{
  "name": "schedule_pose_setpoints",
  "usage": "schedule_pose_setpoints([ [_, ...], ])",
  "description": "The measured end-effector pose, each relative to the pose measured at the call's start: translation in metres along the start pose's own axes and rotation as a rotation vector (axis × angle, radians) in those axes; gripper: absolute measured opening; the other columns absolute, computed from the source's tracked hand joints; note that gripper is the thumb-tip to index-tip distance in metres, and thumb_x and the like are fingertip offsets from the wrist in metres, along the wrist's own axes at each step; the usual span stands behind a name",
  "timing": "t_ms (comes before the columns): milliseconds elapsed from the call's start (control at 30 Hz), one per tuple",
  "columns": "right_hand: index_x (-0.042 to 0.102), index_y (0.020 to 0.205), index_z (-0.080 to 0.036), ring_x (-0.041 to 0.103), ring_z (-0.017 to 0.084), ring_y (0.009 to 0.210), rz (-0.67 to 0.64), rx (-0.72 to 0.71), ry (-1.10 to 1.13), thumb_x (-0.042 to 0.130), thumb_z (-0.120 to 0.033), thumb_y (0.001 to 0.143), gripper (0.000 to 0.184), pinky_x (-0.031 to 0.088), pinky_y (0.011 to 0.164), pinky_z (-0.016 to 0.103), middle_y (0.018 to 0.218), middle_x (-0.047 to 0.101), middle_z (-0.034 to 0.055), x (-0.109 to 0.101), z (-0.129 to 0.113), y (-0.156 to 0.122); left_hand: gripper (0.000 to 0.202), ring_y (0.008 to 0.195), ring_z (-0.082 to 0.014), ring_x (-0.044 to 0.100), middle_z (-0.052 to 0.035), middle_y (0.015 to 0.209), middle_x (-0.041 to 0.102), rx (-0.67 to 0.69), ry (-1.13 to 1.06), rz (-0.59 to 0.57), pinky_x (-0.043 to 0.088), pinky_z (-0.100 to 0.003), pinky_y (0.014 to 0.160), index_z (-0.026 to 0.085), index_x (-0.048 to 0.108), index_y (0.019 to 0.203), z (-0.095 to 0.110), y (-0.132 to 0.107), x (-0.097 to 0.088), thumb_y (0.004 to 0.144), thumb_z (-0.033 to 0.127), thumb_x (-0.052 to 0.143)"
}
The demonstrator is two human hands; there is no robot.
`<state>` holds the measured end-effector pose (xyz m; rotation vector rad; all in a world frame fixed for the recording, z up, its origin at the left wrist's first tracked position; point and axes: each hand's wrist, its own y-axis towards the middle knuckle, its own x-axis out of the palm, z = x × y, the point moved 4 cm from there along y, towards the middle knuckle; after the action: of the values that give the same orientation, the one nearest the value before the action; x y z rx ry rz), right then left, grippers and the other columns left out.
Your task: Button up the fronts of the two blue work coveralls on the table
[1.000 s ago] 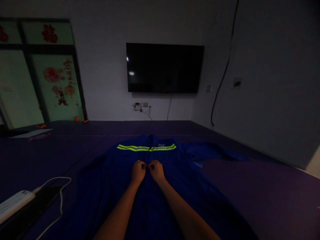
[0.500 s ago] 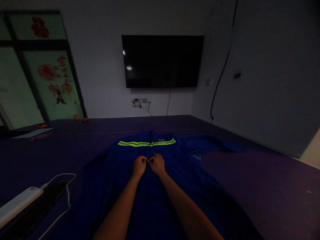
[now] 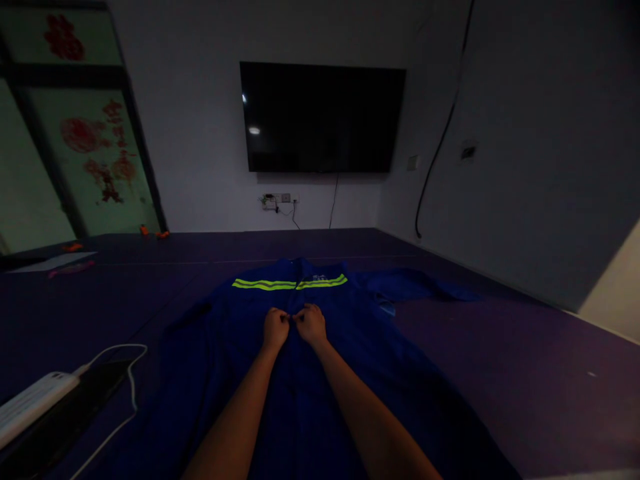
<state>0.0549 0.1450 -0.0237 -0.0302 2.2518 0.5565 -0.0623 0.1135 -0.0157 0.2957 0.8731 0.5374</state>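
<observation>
A blue work jacket (image 3: 240, 360) with a yellow-green reflective stripe across the chest lies spread flat on a dark purple floor mat (image 3: 500, 360), collar away from me. My left hand (image 3: 275, 328) and my right hand (image 3: 311, 325) meet at the jacket's front closure, just below the stripe. Both hands are closed in a pinch on the two front edges of the fabric, fingertips almost touching. What sits between the fingertips is too small and dark to make out. One sleeve stretches out to the right.
A white power strip (image 3: 33, 400) with a white cable lies at the left, beside a flat black object. A black TV (image 3: 323, 117) hangs on the far wall above a socket. Glass doors with red decorations stand at the left. Small orange items lie by them.
The hands stay pinched at the same spot on the jacket front. The view has shifted slightly, so the room and jacket sit a little higher and further left.
</observation>
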Motion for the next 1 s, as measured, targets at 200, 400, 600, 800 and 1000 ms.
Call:
schedule_pose_setpoints([
  [200,0.069,0.083,-0.022,0.034,0.025,0.120,0.003,0.049,-0.018,0.052,-0.029,0.077,0.020,0.031,0.094,0.036,0.123,0.048,0.0073,-0.0060,-0.0050,-0.0021,0.015,0.077,-0.0128,0.055,-0.0037,0.075,0.059,-0.042,-0.090,0.024,0.042,-0.025,0.072,0.014,0.064,0.065,-0.0039,0.0022,-0.0007,0.070,0.007,0.051],
  [400,0.068,0.084,-0.020,0.026,0.028,0.125,0.021,0.080,-0.043,0.053,-0.030,0.076,0.019,0.028,0.095,0.040,0.128,0.043,0.0080,-0.0069,-0.0076,-0.0029,0.015,0.078,-0.0127,0.056,-0.0032,0.076,0.060,-0.054,-0.165,0.064,0.043,-0.025,0.074,0.014,0.063,0.064,-0.0067,0.0031,-0.0005,0.070,0.008,0.051],
  [600,0.066,0.083,-0.022,0.026,0.027,0.124,0.012,0.031,0.004,0.053,-0.029,0.076,0.017,0.028,0.095,0.041,0.125,0.045,0.0062,-0.0041,-0.0035,-0.0010,0.016,0.079,-0.0139,0.059,-0.0037,0.077,0.064,-0.039,-0.230,0.041,0.045,-0.027,0.075,0.015,0.064,0.066,-0.0030,0.0029,-0.0017,0.070,0.010,0.050],
  [800,0.066,0.081,-0.023,0.030,0.025,0.121,0.014,0.004,0.046,0.054,-0.027,0.075,0.015,0.028,0.095,0.041,0.121,0.049,0.0052,-0.0026,-0.0007,0.0009,0.020,0.078,-0.0149,0.061,-0.0039,0.080,0.068,-0.059,-0.318,-0.001,0.046,-0.028,0.077,0.016,0.067,0.073,-0.0005,0.0015,-0.0021,0.071,0.015,0.048],
  [1000,0.067,0.080,-0.024,0.035,0.023,0.118,0.009,0.002,0.058,0.053,-0.023,0.073,0.016,0.029,0.095,0.039,0.118,0.051,0.0039,-0.0024,0.0009,0.0039,0.024,0.082,-0.0148,0.062,-0.0038,0.085,0.068,-0.049,-0.306,0.012,0.047,-0.030,0.081,0.017,0.068,0.077,-0.0011,0.0016,-0.0010,0.068,0.009,0.047],
])
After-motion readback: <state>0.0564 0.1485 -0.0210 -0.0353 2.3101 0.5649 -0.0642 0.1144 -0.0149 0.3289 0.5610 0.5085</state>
